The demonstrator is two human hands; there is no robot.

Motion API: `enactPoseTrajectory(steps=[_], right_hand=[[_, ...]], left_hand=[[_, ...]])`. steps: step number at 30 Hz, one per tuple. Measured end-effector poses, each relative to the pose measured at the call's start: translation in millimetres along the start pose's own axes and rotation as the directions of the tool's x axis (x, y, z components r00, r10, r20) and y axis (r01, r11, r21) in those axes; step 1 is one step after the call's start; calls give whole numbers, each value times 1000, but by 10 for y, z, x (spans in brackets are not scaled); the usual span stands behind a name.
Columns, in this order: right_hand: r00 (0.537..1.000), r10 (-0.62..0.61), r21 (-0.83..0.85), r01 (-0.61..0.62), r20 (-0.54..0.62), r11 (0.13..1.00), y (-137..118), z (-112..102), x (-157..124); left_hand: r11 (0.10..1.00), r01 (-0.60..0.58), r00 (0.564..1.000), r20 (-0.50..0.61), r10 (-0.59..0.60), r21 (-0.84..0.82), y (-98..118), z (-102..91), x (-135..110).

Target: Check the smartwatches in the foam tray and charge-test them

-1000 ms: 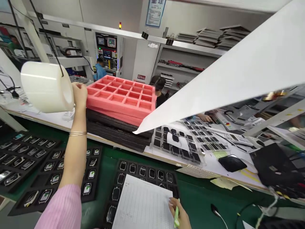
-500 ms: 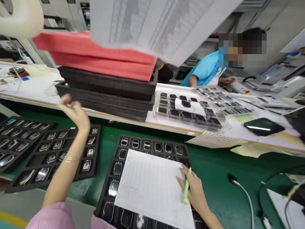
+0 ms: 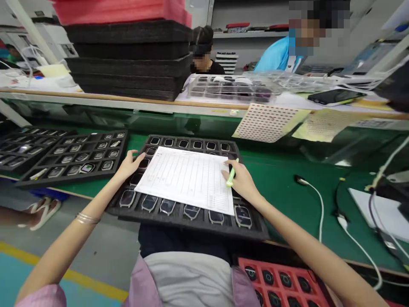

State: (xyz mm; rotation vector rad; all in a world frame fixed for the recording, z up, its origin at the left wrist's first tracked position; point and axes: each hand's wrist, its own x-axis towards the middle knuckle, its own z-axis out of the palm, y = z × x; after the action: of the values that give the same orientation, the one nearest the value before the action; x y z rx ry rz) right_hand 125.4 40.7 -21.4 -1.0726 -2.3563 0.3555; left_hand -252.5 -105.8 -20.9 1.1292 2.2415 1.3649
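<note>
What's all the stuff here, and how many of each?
front tray of watch cases: one, black, on the green belt before the person
paper form: one, white, lying on that tray
side trays: at least two, black, left on the belt
tray stack: one, black with pink on top, on the back shelf
clear trays: several, back shelf
phone: one, black, back shelf right
cable: one, white, on the belt
red tray: one, below the belt edge
co-workers: two, behind the shelf
left hand: one, on the front tray's left edge
right hand: one, holding a green pen, on the form
</note>
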Motion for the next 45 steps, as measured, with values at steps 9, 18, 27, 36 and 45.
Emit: enactPoseTrajectory(steps=[9,18,27,36,45], right_hand=[[996,-74,64,71,52,995,153,-181,45],[992,-113,242,121,-48,963,231,-247,59],[975,-209,336,173,74,926,-2,-449,214],[844,-405,195,357,351,914,173,-121,225],[949,-130,515,-39,288,857,-108,-212,659]], left_hand=[[996,75,997,7,-75,-38,345,-67,-613],[990,-79,992,110,66,120,363,-48,-778],[436,-877,431,731,529,202,1113,442,-963],[290,-943,13,853,521,-163,1211,699,-1060],[241,-969,126,746,653,-47,1113,816,-661]])
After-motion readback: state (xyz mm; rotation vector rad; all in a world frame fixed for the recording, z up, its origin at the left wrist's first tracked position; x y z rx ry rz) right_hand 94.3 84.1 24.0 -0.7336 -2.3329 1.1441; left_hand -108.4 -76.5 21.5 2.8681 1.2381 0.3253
